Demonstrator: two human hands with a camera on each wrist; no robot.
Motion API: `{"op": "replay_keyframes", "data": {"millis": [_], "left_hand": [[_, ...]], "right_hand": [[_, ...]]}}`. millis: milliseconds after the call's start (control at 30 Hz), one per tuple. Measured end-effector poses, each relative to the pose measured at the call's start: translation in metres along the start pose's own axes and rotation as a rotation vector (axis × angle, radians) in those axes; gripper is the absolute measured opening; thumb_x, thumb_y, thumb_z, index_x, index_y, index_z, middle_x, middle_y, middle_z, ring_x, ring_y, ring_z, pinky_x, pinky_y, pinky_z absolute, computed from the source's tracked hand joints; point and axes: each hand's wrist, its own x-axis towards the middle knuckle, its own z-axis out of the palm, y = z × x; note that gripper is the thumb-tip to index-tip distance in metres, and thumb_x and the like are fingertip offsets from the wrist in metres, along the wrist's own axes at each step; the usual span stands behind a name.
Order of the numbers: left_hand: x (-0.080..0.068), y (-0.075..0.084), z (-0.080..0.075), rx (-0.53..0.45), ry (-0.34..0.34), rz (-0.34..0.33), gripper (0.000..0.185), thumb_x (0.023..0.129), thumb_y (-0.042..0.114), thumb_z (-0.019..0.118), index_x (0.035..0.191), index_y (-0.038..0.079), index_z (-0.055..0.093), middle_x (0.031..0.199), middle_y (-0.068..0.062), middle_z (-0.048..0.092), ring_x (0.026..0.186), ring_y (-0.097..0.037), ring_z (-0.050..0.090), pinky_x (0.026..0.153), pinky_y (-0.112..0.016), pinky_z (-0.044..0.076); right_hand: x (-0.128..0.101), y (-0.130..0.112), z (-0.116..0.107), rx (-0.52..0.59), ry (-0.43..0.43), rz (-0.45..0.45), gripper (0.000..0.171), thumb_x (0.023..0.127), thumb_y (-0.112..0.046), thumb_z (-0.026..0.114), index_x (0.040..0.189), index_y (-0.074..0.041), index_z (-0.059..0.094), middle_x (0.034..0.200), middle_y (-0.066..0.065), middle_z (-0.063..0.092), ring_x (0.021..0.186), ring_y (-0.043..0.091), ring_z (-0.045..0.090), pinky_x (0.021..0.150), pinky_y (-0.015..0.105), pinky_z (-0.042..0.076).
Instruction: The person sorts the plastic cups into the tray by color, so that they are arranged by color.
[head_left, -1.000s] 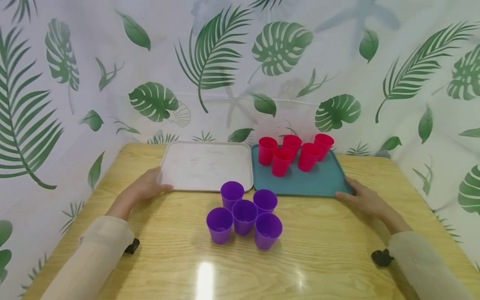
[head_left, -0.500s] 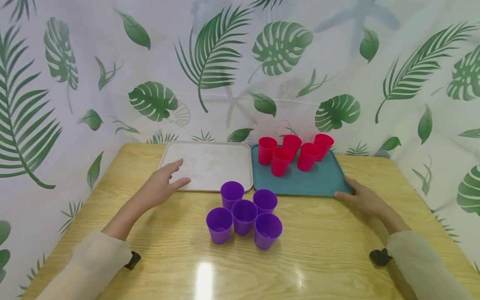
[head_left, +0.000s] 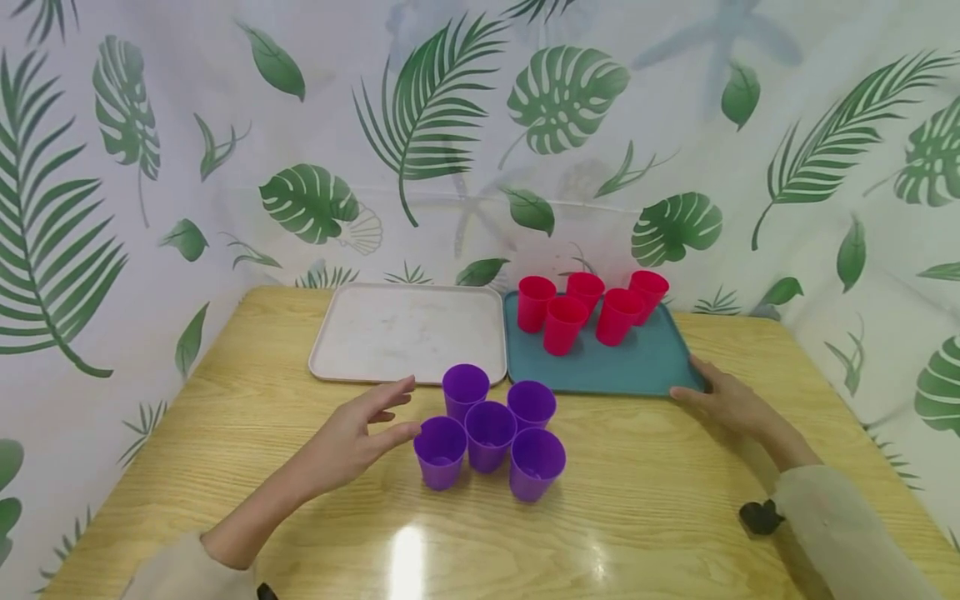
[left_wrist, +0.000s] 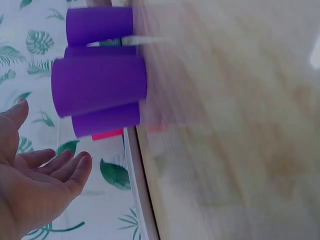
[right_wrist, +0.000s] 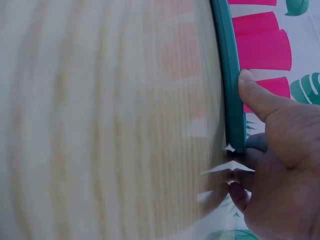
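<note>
Several purple cups stand upright in a cluster on the table, the front left one (head_left: 440,468) nearest my left hand (head_left: 347,440). That hand is raised with fingers extended and thumb apart, its tips right at the cup's rim in the head view; in the left wrist view the palm faces the purple cups (left_wrist: 100,85) with nothing in it. My right hand (head_left: 738,406) holds the front right corner of the teal tray (head_left: 600,373). In the right wrist view the thumb (right_wrist: 257,95) lies along the teal rim (right_wrist: 230,75), with the other fingers around the corner.
Several red cups (head_left: 565,333) stand upright on the back part of the teal tray. A white tray (head_left: 405,333) with nothing on it adjoins it on the left. Behind the wooden table (head_left: 637,500) hangs a leaf-patterned cloth (head_left: 465,108).
My left hand has let go of the white tray's left edge and moved right and nearer, up to the purple cups. The right hand stays at the teal tray's corner.
</note>
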Motion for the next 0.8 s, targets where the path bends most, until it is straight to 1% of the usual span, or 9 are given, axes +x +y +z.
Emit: {"op": "replay_keyframes", "data": {"millis": [100, 233, 467, 600, 700, 800], "left_hand": [[-0.006, 0.005, 0.009, -0.014, -0.005, 0.010, 0.070, 0.098, 0.022, 0.073, 0.153, -0.007, 0.041, 0.154, -0.021, 0.049, 0.137, -0.037, 0.052, 0.110, -0.050, 0.047], [-0.010, 0.011, 0.020, -0.015, 0.006, 0.021, 0.076, 0.091, 0.019, 0.081, 0.151, -0.007, 0.044, 0.152, -0.023, 0.050, 0.137, -0.038, 0.052, 0.109, -0.047, 0.048], [-0.013, 0.022, 0.032, 0.013, 0.010, -0.042, 0.086, 0.086, 0.021, 0.085, 0.153, -0.008, 0.040, 0.152, -0.024, 0.049, 0.135, -0.040, 0.052, 0.108, -0.048, 0.049], [-0.014, 0.024, 0.035, 0.030, 0.026, -0.048, 0.087, 0.085, 0.021, 0.086, 0.153, -0.008, 0.040, 0.151, -0.024, 0.050, 0.132, -0.040, 0.055, 0.107, -0.050, 0.049], [-0.013, 0.021, 0.037, 0.023, 0.021, -0.037, 0.087, 0.085, 0.019, 0.086, 0.152, -0.010, 0.039, 0.150, -0.027, 0.050, 0.128, -0.043, 0.058, 0.106, -0.051, 0.050], [-0.012, 0.018, 0.038, 0.017, 0.009, -0.041, 0.087, 0.085, 0.020, 0.085, 0.152, -0.011, 0.038, 0.150, -0.028, 0.049, 0.125, -0.043, 0.060, 0.107, -0.052, 0.048]], "right_hand": [[-0.001, 0.000, 0.000, 0.000, 0.001, -0.005, 0.101, 0.103, -0.049, 0.060, 0.158, 0.013, 0.003, 0.159, 0.046, 0.008, 0.145, 0.064, 0.010, 0.115, 0.075, 0.016], [-0.001, 0.000, 0.000, 0.001, 0.002, -0.001, 0.101, 0.103, -0.049, 0.060, 0.158, 0.013, 0.003, 0.159, 0.046, 0.008, 0.145, 0.065, 0.010, 0.115, 0.075, 0.016], [-0.001, 0.001, 0.001, -0.015, 0.012, -0.007, 0.100, 0.103, -0.049, 0.060, 0.158, 0.014, 0.005, 0.158, 0.046, 0.010, 0.145, 0.064, 0.011, 0.115, 0.075, 0.017], [-0.001, 0.000, 0.001, -0.013, 0.020, -0.015, 0.098, 0.104, -0.047, 0.060, 0.158, 0.014, 0.005, 0.158, 0.046, 0.010, 0.145, 0.064, 0.012, 0.115, 0.074, 0.017], [0.000, 0.000, 0.001, -0.013, 0.021, -0.013, 0.098, 0.104, -0.048, 0.060, 0.159, 0.013, 0.006, 0.159, 0.045, 0.010, 0.145, 0.064, 0.012, 0.116, 0.074, 0.017], [0.000, 0.000, 0.001, -0.015, 0.019, -0.010, 0.099, 0.103, -0.048, 0.060, 0.159, 0.013, 0.005, 0.159, 0.046, 0.010, 0.145, 0.064, 0.012, 0.116, 0.074, 0.017]]}}
